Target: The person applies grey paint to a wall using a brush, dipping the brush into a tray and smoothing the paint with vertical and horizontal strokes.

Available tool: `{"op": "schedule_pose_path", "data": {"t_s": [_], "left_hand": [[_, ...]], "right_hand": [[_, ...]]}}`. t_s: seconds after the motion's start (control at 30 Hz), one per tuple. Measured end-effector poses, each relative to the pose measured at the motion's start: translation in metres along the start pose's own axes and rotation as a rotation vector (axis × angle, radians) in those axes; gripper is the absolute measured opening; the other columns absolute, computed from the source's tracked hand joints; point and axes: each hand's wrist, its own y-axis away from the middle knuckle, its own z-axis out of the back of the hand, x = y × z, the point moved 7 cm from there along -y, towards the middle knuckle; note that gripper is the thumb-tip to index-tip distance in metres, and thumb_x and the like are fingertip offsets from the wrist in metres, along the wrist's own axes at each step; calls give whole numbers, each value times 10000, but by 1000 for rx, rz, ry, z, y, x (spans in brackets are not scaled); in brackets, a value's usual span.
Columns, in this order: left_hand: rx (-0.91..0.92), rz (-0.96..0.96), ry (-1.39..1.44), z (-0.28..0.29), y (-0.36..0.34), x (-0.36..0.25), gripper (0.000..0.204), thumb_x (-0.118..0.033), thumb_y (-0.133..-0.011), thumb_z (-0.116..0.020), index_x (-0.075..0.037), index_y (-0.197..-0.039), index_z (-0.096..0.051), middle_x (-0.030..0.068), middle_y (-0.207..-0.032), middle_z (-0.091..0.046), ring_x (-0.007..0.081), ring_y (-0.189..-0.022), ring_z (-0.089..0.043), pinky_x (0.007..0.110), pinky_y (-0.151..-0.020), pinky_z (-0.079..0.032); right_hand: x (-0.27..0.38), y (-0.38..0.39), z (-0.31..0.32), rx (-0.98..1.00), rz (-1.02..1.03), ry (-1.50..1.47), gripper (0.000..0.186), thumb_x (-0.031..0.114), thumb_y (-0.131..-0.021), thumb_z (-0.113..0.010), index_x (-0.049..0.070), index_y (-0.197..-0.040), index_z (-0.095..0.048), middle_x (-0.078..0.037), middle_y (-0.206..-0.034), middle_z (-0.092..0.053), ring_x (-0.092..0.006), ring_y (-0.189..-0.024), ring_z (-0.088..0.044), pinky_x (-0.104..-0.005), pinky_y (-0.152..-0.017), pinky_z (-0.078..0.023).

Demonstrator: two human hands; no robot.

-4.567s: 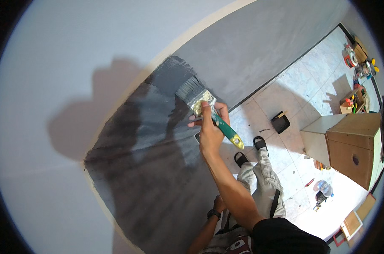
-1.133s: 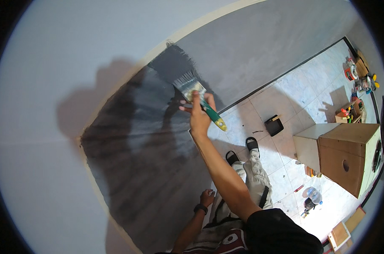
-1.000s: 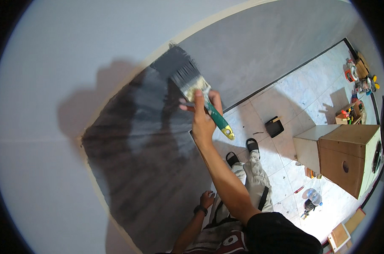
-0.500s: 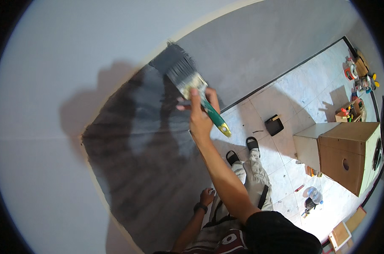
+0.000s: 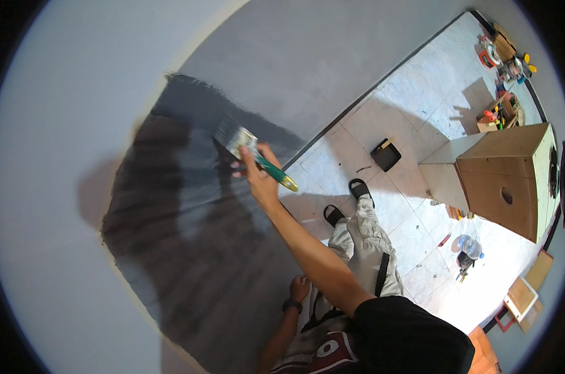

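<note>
My right hand [image 5: 262, 177] is closed around a wide paintbrush [image 5: 277, 171] with a green handle, yellow at its end. The brush's dark, paint-wet bristles rest on the wall's dark grey painted area [image 5: 195, 106]. Fresher, darker paint spreads around and above the bristles, next to a lighter grey section [image 5: 295, 62]. Lower down by my waist hangs my left hand [image 5: 300, 288], with a dark band on its wrist. Its fingers are mostly hidden beside my right forearm and clothes.
A pale strip [image 5: 142, 134] borders the grey paint against the light wall. On the tiled floor lie a black paint tray [image 5: 386, 154], a large box-like cabinet [image 5: 494, 181], a clear plastic bottle [image 5: 469, 247] and a red-handled tool [image 5: 444, 239]. Cans and an open box [image 5: 497, 115] stand farther back.
My right hand has drawn the brush down along the wall, away from the pale border. The dark wet band now reaches farther toward the floor edge. The whole view has shifted.
</note>
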Motion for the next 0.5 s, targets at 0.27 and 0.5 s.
{"op": "schedule_pose_path", "data": {"t_s": [0.27,0.5], "left_hand": [[36,16,169,-21,-1,-39,384,-338,-949,-666,-31,-1179,-696,202,-1202,-695,349,-1143,-655,442,-962,-513],[99,-51,-7,-23,-25,-53,382,-344,-931,-693,-41,-1164,-702,183,-1109,-729,335,-1042,-700,426,-919,-537]], "right_hand": [[-60,-66,169,-280,-53,195,420,416,-958,-721,11,-862,-662,-66,-759,-640,-159,-659,-671,-298,-551,-590],[-23,16,356,-200,-208,835,495,499,-976,-648,22,-845,-673,-114,-695,-666,-231,-609,-666,-352,-600,-547]]}}
